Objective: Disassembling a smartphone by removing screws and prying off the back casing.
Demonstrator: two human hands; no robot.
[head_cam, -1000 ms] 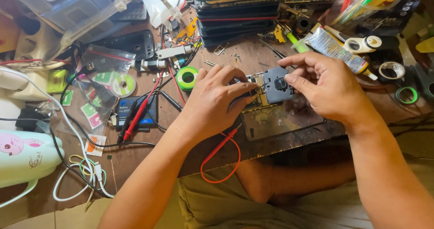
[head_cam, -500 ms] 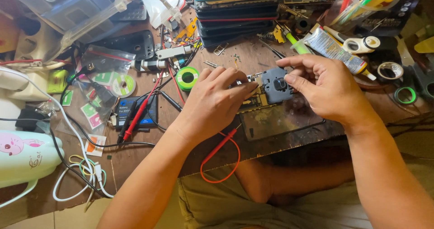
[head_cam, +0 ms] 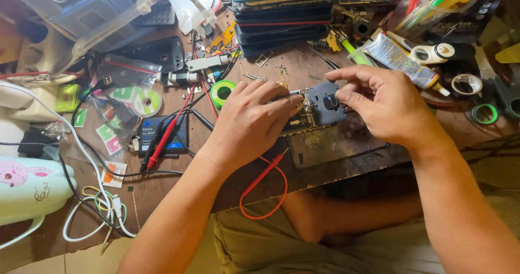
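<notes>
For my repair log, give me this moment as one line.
left hand: tool tip on phone board | right hand: steadying dark phone board | red probe lead: loose on bench

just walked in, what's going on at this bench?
A person seated at a cluttered wooden workbench is working on a small dark phone part with an exposed circuit board. The right hand steadies the part from the right, while the left hand pinches a thin metal tool at its left edge. A red probe lead loops below the hands. Tape rolls, a glue tube and stacked phones lie around.
</notes>
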